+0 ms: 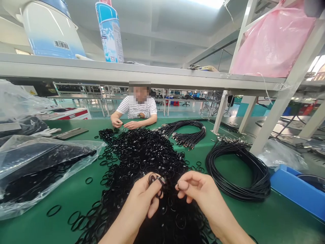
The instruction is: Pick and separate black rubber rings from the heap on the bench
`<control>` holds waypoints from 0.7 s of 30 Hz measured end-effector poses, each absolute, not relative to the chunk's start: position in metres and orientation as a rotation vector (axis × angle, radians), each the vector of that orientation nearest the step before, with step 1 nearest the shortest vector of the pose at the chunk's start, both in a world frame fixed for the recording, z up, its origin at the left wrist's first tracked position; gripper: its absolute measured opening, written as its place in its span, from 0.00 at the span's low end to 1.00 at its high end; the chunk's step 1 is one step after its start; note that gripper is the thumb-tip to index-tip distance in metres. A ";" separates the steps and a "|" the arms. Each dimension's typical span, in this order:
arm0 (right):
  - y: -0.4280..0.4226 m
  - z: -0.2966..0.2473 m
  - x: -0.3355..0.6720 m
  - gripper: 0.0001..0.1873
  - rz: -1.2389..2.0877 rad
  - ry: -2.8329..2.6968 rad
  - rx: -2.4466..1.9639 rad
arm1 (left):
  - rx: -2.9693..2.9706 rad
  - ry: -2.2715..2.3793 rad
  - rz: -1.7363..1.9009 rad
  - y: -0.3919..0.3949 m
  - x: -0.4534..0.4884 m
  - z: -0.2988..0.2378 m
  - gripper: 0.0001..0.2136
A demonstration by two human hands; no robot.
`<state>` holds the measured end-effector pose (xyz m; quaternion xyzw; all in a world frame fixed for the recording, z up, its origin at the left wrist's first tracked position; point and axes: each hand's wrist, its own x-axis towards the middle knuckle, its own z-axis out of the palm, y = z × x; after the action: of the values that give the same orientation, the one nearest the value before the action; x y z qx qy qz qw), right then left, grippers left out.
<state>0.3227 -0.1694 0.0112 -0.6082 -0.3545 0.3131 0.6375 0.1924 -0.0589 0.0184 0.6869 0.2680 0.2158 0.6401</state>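
Note:
A large heap of thin black rings (149, 152) spreads across the green tabletop (40, 230). Above its near part, my left hand (147, 193) is closed around a few black rings (153, 178), pinched between thumb and fingers. To its right, my right hand (195, 188) has thumb and fingertips pressed together, with a small dark edge showing at the tips. Whatever it pinches is too small to name. The two hands are a short gap apart and do not touch.
Coiled black cables (238, 169) and a blue bin (299, 189) stand right; another cable bundle (190, 132) lies farther back. A clear plastic bag (48, 169) of black pieces is left. A person (138, 110) sits opposite, hands at the heap. A shelf (152, 73) spans overhead.

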 end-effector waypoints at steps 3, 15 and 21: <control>-0.172 0.012 0.331 0.07 0.680 -0.814 -1.404 | 1.547 0.618 0.515 -0.056 0.190 0.023 0.11; -0.167 0.008 0.315 0.04 0.638 -0.980 -1.459 | 1.556 0.528 0.409 -0.061 0.196 0.009 0.15; -0.168 0.009 0.327 0.05 0.595 -0.883 -1.455 | 1.590 0.601 0.451 -0.059 0.194 0.018 0.12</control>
<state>0.3266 -0.1676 0.0088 -0.6329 -0.3841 0.2589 0.6204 0.1936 -0.0586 0.0176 0.6964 0.2631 0.1974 0.6378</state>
